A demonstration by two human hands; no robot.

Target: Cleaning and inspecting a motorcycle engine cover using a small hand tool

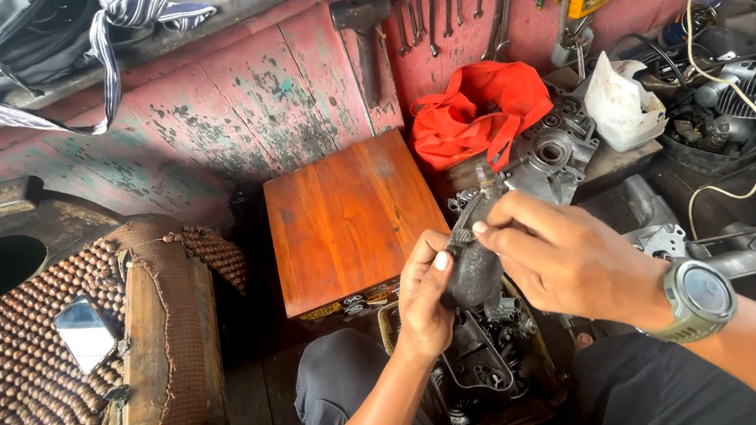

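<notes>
We are in the middle of a close inspection, as we judge it: both hands hold one dark, greasy cast-metal engine part [474,268] up over our lap, above one tray of blackened engine pieces [489,359] between our knees. Going from largest down, we count one bead-covered brown seat [34,384], one orange wooden box [346,220], one red cloth bag [475,115], one grey metal engine casing [553,154] (resting on the bench by the bag), then the part itself. Our left hand [424,305] wraps it from below, fingers closed; our right hand [563,259] pinches its top, one green wristwatch [700,299] showing. Next calls for steady turning without dropping it.
</notes>
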